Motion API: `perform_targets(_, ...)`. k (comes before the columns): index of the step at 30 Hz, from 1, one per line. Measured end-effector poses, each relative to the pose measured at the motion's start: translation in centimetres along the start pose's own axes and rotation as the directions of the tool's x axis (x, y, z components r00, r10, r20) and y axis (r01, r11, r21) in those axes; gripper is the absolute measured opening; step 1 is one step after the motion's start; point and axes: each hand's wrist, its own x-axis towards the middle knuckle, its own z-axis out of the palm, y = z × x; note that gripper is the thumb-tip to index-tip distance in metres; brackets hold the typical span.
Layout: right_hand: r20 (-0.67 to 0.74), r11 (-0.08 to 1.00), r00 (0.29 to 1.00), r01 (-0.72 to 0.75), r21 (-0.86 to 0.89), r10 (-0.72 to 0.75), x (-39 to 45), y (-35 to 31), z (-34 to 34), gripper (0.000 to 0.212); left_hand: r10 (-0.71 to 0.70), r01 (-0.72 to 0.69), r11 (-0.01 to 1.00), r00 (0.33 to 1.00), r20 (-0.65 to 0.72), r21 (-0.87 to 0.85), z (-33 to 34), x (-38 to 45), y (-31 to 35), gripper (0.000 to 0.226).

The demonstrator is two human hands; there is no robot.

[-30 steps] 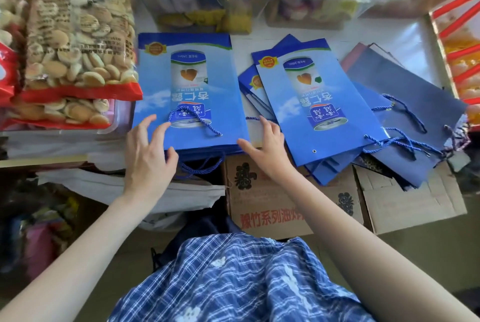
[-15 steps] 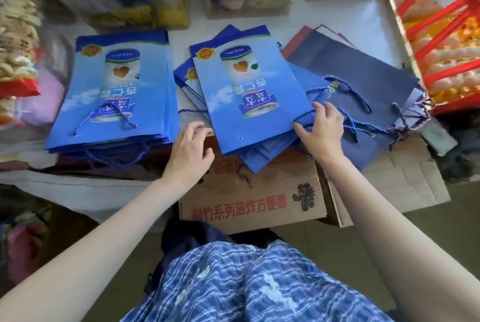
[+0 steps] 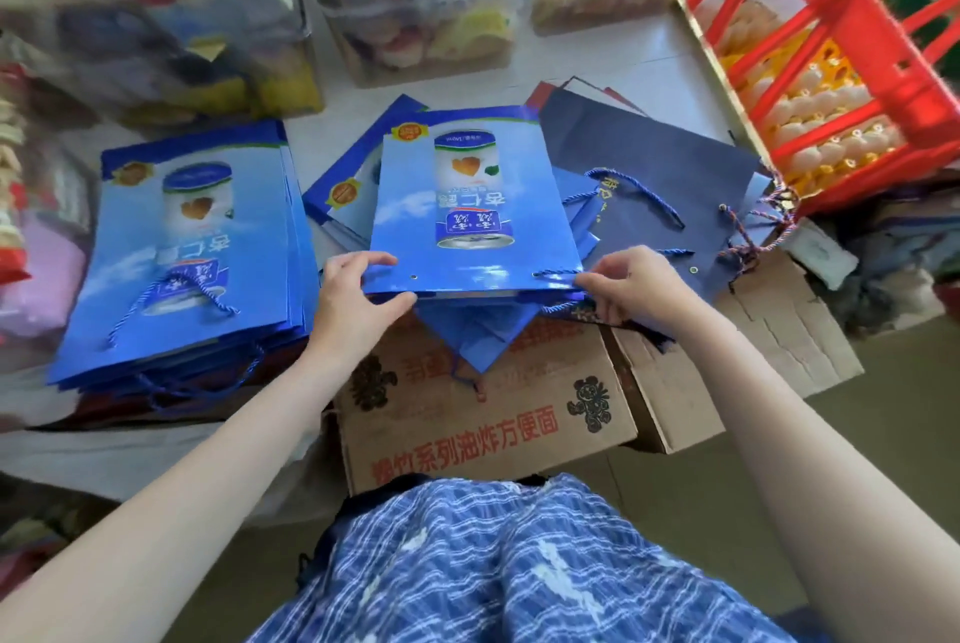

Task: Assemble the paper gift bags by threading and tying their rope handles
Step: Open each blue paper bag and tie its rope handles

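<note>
Blue bag pinched at near corners by left hand; right hand

Glossy paper bag, twisted rope handle, matt cardboard box

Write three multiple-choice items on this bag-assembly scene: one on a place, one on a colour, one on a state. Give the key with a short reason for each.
1. Where does the stack of finished bags lie relative to the bag being held?
A. to its left
B. to its right
C. under the red crate

2. What colour is the crate at upper right?
A. green
B. red
C. white

3. What is the left hand doing?
A. hanging idle
B. holding scissors
C. gripping the held bag's near edge

Key: 1 A, the stack with rope handles sits left of the held bag. 2 B, its bars are bright red. 3 C, thumb under and fingers over the edge, while the right hand pinches the rope at the right eyelet.
</note>
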Motion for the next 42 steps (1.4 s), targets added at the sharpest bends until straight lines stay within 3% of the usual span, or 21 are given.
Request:
perform_targets(3, 0.273, 0.997, 0.96, 0.079, -0.021, -0.07, -1.8, -2.0, -0.2, 0.029, -0.056, 0.042, 0.993, 0.99, -0.132, -0.111, -0.6, 1.0, 1.3, 0.04)
perform_targets(6, 0.362, 0.988, 0.923, 0.152, -0.02, -0.134, -2.7, -3.9, 0.8, 0.031, -0.177, 0.154, 0.983, 0.943, -0.282, -0.1, -0.6, 0.9, 1.8, 0.033)
perform_targets(8, 0.397, 0.981, 0.9, 0.194, 0.003, -0.179, -2.9, -4.9, 1.7, 0.031, -0.284, 0.241, 0.955, 0.909, -0.306, -0.171, -0.7, 0.8, 1.7, 0.023)
perform_targets(9, 0.388, 0.979, 0.901, 0.201, 0.026, -0.195, -3.0, -5.2, 2.0, 0.031, -0.371, 0.298, 0.914, 0.889, -0.268, -0.275, -0.9, 0.7, 1.5, 0.021)
perform_targets(11, 0.337, 0.976, 0.916, 0.21, 0.057, -0.217, -3.0, -5.9, 2.2, 0.031, -0.541, 0.45, 0.731, 0.84, -0.034, -0.513, -1.9, 0.0, 1.4, 0.027)
perform_targets(13, 0.334, 0.973, 0.914, 0.22, 0.07, -0.231, -3.2, -6.4, 2.4, 0.031, -0.52, 0.553, 0.544, 0.812, 0.264, -0.631, -2.6, -1.1, 1.5, 0.028)
perform_targets(15, 0.382, 0.971, 0.893, 0.226, 0.075, -0.237, -3.6, -6.9, 2.8, 0.031, -0.437, 0.58, 0.48, 0.809, 0.394, -0.659, -2.2, -1.5, 1.7, 0.032)
perform_targets(18, 0.449, 0.967, 0.859, 0.247, 0.061, -0.247, -4.3, -7.4, 3.5, 0.029, -0.454, 0.533, 0.521, 0.835, 0.312, -0.667, -1.5, -1.3, 3.2, 0.019)
perform_targets(21, 0.383, 0.96, 0.883, 0.221, 0.17, -0.271, -4.9, -7.1, 4.0, 0.029, -0.433, 0.489, 0.68, 0.869, 0.239, -0.547, -1.7, -1.7, 3.4, 0.017)
perform_targets(23, 0.318, 0.945, 0.905, 0.204, 0.256, -0.282, -5.2, -6.8, 4.0, 0.029, -0.434, 0.56, 0.709, 0.826, 0.361, -0.429, -2.1, -2.8, 2.3, 0.023)
perform_targets(26, 0.33, 0.935, 0.895, 0.206, 0.29, -0.3, -5.5, -6.9, 4.3, 0.029, -0.515, 0.695, 0.66, 0.696, 0.501, -0.287, -2.0, -4.2, 0.8, 0.028)
perform_targets(29, 0.411, 0.932, 0.858, 0.186, 0.31, -0.308, -6.0, -7.4, 5.1, 0.027, -0.562, 0.702, 0.493, 0.708, 0.428, -0.514, -1.3, -3.8, 0.2, 0.009)
perform_targets(31, 0.471, 0.956, 0.84, 0.174, 0.235, -0.269, -6.2, -7.6, 5.6, 0.024, -0.571, 0.593, 0.414, 0.76, 0.31, -0.691, -1.2, -3.2, 0.6, 0.012)
perform_targets(33, 0.492, 0.984, 0.858, 0.177, -0.015, -0.147, -6.1, -6.9, 5.3, 0.025, -0.524, 0.477, 0.545, 0.836, 0.165, -0.689, -1.7, -2.7, 1.2, 0.015)
perform_targets(35, 0.37, 0.943, 0.929, 0.135, -0.305, -0.013, -5.8, -5.7, 3.7, 0.022, -0.389, 0.356, 0.754, 0.919, 0.061, -0.552, -3.0, -2.3, 2.1, 0.009)
perform_targets(36, 0.251, 0.926, 0.968, 0.092, -0.367, 0.003, -5.8, -5.0, 2.6, 0.022, -0.3, 0.286, 0.847, 0.953, 0.041, -0.447, -3.8, -2.0, 2.4, 0.014)
perform_targets(38, -0.05, 0.965, 0.998, 0.012, -0.264, -0.026, -5.9, -4.3, 0.4, 0.022, -0.152, 0.167, 0.964, 0.985, 0.084, -0.207, -6.0, -1.7, 3.5, 0.007)
perform_targets(40, -0.361, 0.986, 0.925, 0.063, -0.155, -0.116, -6.2, -4.6, -1.2, 0.012, -0.03, 0.055, 0.988, 0.985, 0.167, -0.144, -8.3, -1.6, 5.5, 0.011)
perform_targets(42, -0.538, 0.972, 0.812, 0.151, -0.178, -0.225, -6.5, -5.9, -2.3, 0.008, 0.082, -0.024, 0.974, 0.964, 0.254, -0.224, -10.2, -1.7, 8.4, 0.016)
